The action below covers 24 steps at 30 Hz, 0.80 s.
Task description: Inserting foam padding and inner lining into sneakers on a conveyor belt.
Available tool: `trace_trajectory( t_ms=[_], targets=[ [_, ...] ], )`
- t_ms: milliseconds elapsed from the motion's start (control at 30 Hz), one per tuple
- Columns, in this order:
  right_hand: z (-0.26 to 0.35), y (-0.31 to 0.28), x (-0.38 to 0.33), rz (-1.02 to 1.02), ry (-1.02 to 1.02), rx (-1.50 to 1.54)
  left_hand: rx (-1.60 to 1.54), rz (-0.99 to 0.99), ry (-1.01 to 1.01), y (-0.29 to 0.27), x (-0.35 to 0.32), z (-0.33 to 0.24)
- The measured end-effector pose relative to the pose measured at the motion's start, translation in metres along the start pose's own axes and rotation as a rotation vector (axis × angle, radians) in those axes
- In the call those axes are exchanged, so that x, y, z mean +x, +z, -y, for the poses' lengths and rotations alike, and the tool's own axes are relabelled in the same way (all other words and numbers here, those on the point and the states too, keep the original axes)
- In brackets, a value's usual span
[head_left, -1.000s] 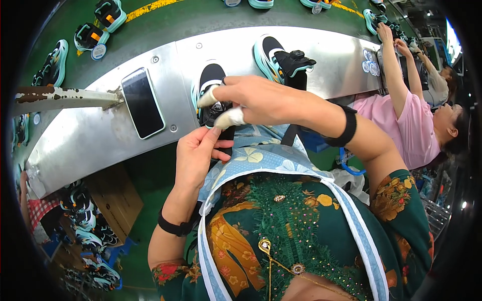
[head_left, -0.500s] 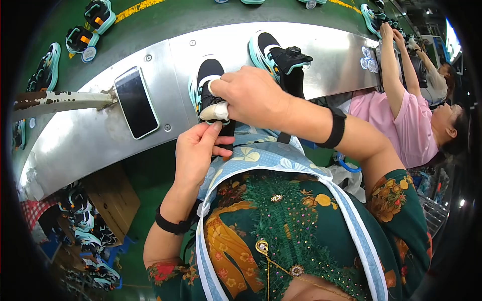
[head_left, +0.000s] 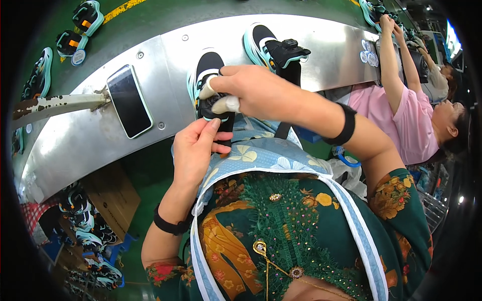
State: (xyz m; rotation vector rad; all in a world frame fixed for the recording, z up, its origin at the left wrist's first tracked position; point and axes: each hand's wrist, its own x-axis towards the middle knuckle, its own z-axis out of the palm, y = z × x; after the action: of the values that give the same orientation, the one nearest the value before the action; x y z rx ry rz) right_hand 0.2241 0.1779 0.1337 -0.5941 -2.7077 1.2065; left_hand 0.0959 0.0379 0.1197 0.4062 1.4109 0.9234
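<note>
A black, white and mint sneaker [head_left: 210, 64] lies on the metal bench in front of me, its toe pointing away. My right hand [head_left: 258, 93] reaches over it, with pale covers on two fingertips. Those fingertips close around a dark round dial [head_left: 209, 104] on the shoe's upper. My left hand [head_left: 195, 145] pinches the mint-edged end of the same shoe, close below the dial. To the right stands a second sneaker [head_left: 263, 37], its black flap with a round dial folded out to the side. The pinched shoe's heel is partly hidden by my hands.
A phone [head_left: 129, 102] lies on the metal bench [head_left: 170, 75], beside a worn metal bar [head_left: 60, 104]. More sneakers [head_left: 86, 17] sit beyond the bench. Round stickers [head_left: 369, 54] lie at the right, near a co-worker in pink [head_left: 396, 120]. Below left are a cardboard box [head_left: 113, 203] and piled shoes.
My right fingertips have spread from the shoe's end to around the dial, which now shows between them. My left hand keeps its pinch. The whole view has shifted slightly.
</note>
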Motion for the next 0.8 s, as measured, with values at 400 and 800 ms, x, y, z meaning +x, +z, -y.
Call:
trace_trajectory(
  t_ms=[400,800],
  targets=[
    [-0.018,-0.037,-0.008,0.026,0.137,0.079,-0.090,0.042,-0.059,0.002,0.000,-0.009],
    [-0.007,-0.010,-0.004,0.021,0.049,0.154,-0.114,0.102,-0.050,0.006,0.007,-0.012]
  ],
)
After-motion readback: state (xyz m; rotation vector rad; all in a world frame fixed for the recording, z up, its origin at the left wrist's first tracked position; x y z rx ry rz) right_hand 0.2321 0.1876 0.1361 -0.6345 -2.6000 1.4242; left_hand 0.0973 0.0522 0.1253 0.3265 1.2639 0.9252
